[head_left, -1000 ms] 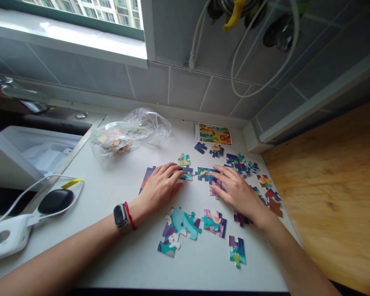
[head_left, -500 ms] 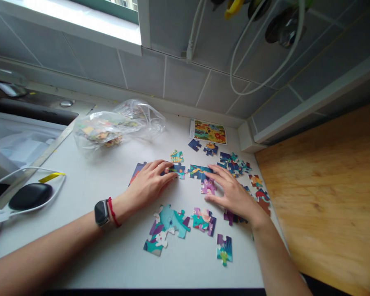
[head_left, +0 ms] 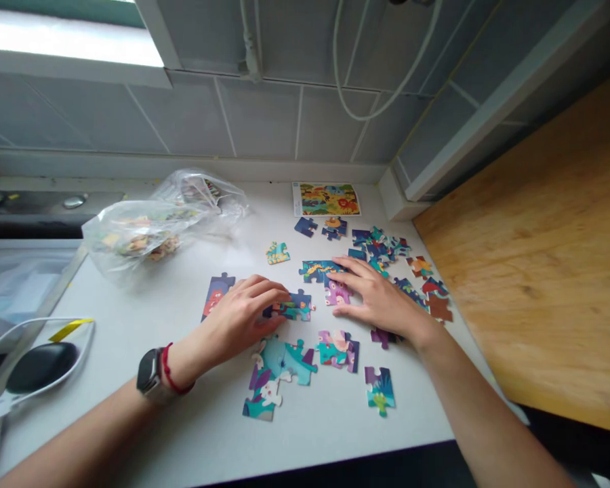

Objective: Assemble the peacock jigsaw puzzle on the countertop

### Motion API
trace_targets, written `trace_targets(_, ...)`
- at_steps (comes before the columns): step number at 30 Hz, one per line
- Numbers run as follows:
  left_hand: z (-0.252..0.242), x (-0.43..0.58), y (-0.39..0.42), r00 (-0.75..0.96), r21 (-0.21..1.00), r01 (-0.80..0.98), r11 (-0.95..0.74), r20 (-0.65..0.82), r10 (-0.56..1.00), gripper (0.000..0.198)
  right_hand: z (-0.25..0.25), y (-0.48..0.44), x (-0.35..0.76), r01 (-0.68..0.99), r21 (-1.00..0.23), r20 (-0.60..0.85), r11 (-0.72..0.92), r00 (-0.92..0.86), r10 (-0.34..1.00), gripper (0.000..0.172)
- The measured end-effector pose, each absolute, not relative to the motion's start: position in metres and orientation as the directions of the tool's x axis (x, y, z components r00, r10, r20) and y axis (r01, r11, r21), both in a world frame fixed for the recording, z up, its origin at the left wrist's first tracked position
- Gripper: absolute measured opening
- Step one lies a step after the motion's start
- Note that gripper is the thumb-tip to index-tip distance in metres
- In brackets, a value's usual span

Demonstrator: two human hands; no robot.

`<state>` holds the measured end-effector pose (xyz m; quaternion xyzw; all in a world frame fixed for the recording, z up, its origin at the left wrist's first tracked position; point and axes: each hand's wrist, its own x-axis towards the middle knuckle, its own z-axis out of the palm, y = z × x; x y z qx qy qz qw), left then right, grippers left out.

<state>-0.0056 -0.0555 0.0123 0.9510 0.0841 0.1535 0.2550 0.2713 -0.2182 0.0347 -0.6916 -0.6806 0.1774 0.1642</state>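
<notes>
My left hand (head_left: pixel 251 305) is closed over a dark blue and teal strip of puzzle pieces (head_left: pixel 301 306), thumb on the near side and fingers on the far side. Part of the strip is hidden under it. A dark blue piece with a red figure (head_left: pixel 216 295) shows beside its wrist side. Fingers spread, my right hand (head_left: pixel 376 295) rests on a joined blue section with a yellow creature (head_left: pixel 315 271) and a pink-purple piece (head_left: pixel 337 293) below it. A gap separates the two sections. Nearer me lie a joined teal whale section (head_left: pixel 287 359) and a pink-teal cluster (head_left: pixel 335 349).
A yellow-striped piece (head_left: pixel 278 253) lies alone. Several loose pieces (head_left: pixel 379 244) crowd the right, below a picture card (head_left: pixel 328 199). A clear plastic bag (head_left: pixel 157 224) with pieces sits back left. A frog piece (head_left: pixel 379 391), a black case (head_left: pixel 43 366) and a wooden board (head_left: pixel 539 271) are also around.
My left hand has drawn its strip toward me, away from the yellow-striped piece, uncovering more of the red-figured piece. My right hand stays on its section. The view has shifted.
</notes>
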Motion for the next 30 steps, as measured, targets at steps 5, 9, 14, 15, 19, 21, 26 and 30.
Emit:
trace_targets(5,0.009,0.002,-0.066,0.916,0.521,0.127,-0.844,0.264,0.301,0.019,0.034,-0.218,0.270,0.870,-0.492,0.015,0.002,0.006,1.000,0.060)
trace_targets(9,0.011,0.008,-0.073,0.903,0.517,0.165,-0.840,0.262,0.339,0.024,0.035,-0.218,0.268,0.871,-0.491,0.013,0.000,0.007,1.000,0.060)
trace_targets(14,0.009,0.016,-0.077,0.896,0.520,0.162,-0.839,0.279,0.346,0.036,0.035,-0.218,0.267,0.866,-0.500,0.030,0.011,0.005,1.000,0.059)
trace_targets(15,0.008,0.018,-0.077,0.893,0.525,0.157,-0.836,0.286,0.347,0.033,0.035,-0.218,0.267,0.866,-0.500,0.030,0.012,0.004,1.000,0.059)
trace_targets(19,0.005,0.021,-0.074,0.883,0.547,0.144,-0.825,0.305,0.356,0.031,0.034,-0.218,0.268,0.865,-0.501,0.017,0.005,0.004,1.000,0.059)
trace_targets(21,0.005,0.022,-0.074,0.877,0.548,0.131,-0.826,0.325,0.355,0.031,0.034,-0.218,0.268,0.867,-0.498,0.010,-0.004,0.011,1.000,0.060)
trace_targets(26,0.004,0.026,-0.072,0.871,0.543,0.057,-0.838,0.383,0.308,0.026,0.032,-0.219,0.268,0.854,-0.521,0.035,0.008,0.012,0.999,0.060)
trace_targets(30,-0.001,0.030,-0.068,0.879,0.526,0.039,-0.850,0.387,0.279,0.022,0.032,-0.219,0.268,0.852,-0.523,0.044,0.018,0.005,0.999,0.059)
